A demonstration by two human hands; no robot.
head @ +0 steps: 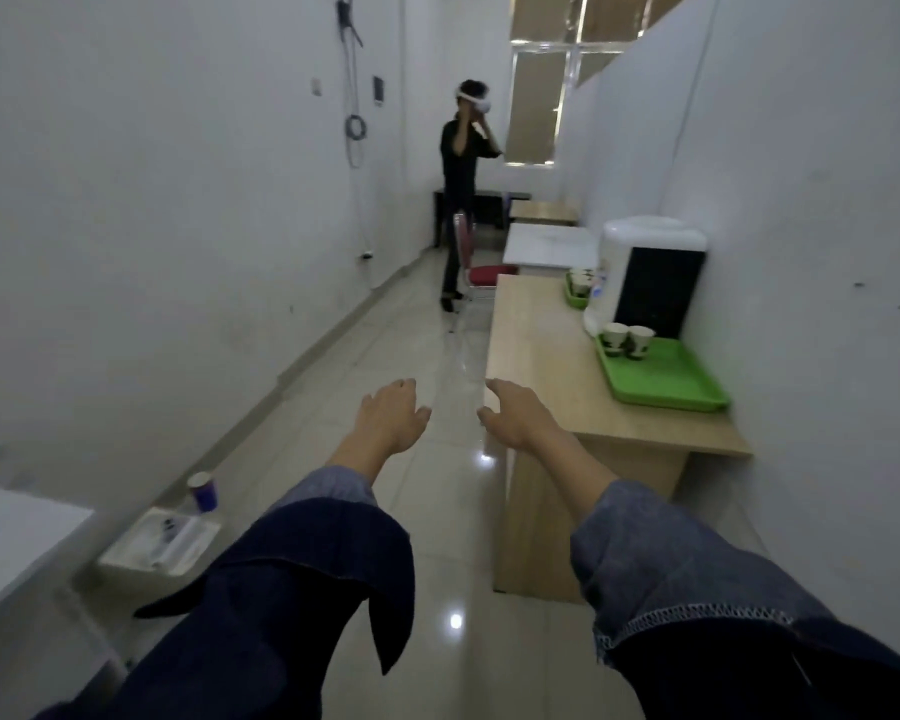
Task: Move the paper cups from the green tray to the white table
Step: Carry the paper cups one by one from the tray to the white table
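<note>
Head view: two white, green-printed paper cups [626,341] stand upright on the green tray [666,376]; both hands empty, fingers relaxed.

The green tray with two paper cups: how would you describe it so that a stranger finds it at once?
Look at the wooden table along the right wall. The green tray lies on its near end, in front of the white water dispenser. Unlike the smaller green tray farther back, it is wide, mostly bare, with two paper cups in its far corner.

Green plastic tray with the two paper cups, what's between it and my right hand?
Head view: only bare light wooden tabletop separates right hand from tray.
</note>
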